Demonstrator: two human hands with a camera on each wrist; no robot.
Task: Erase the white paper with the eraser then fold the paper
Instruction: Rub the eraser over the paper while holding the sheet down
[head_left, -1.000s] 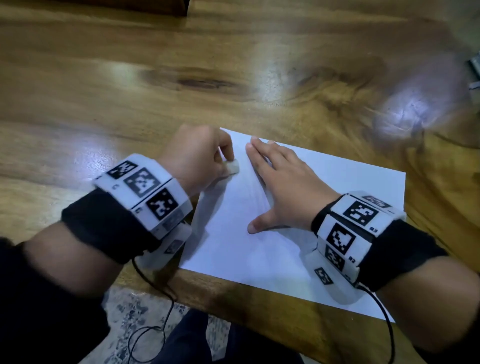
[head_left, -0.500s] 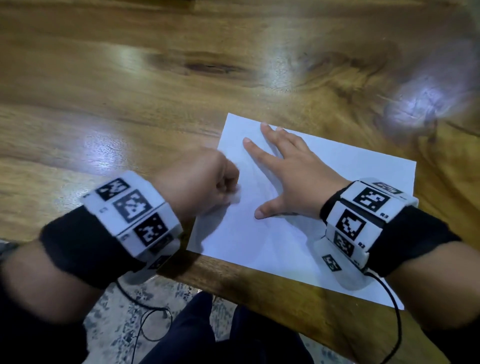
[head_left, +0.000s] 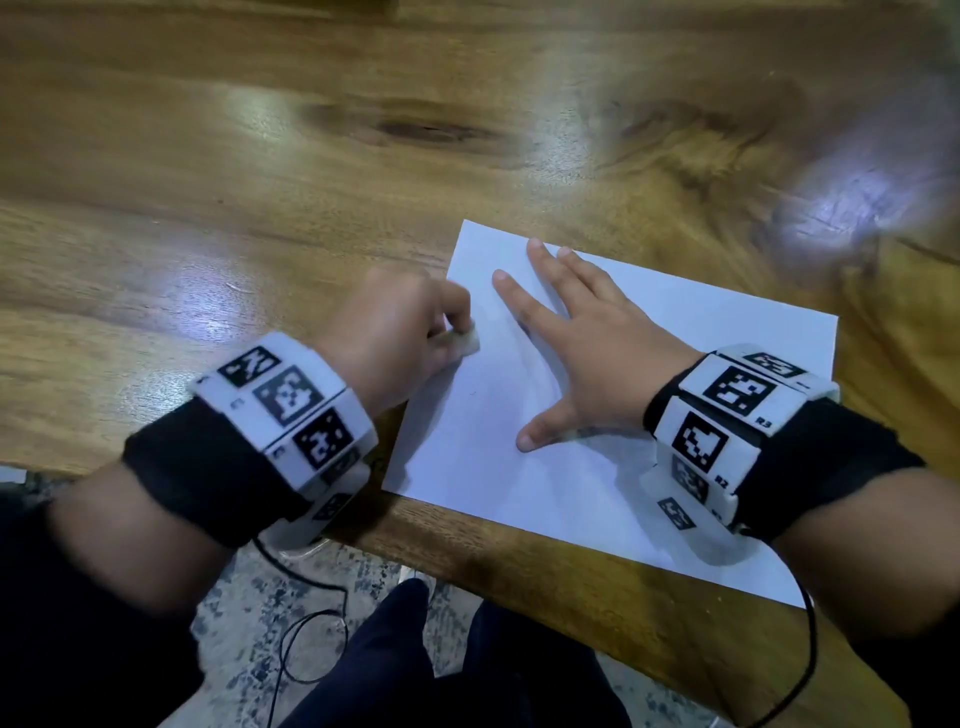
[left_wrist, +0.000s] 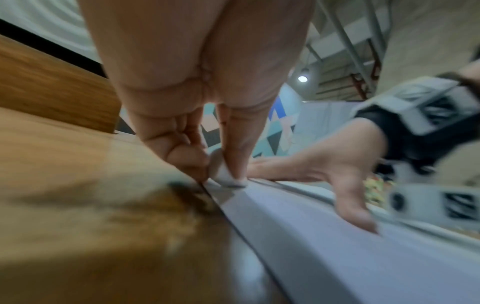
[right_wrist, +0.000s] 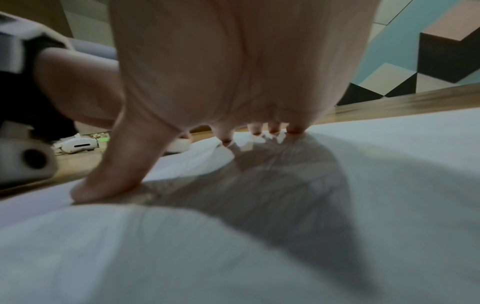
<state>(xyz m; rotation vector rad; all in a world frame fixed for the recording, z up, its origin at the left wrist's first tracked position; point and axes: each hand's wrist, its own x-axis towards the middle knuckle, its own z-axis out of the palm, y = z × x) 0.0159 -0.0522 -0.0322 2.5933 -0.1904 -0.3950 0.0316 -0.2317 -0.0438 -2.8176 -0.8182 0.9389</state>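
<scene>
I am pinching the eraser (head_left: 464, 344) in my left hand (head_left: 395, 332), pressing it on the white paper (head_left: 675, 338) at its left edge, while my right hand (head_left: 597, 358) is lying spread flat on the sheet's middle. My right wristband (head_left: 727, 415) is reading R2 and R3. Only the right wrist view is showing the sheet rippling under my fingertips (right_wrist: 227, 142).

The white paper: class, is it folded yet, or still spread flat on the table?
Spread flat, unfolded. The white paper lies as one sheet under the right hand, while the left hand rubs the eraser on it.
</scene>
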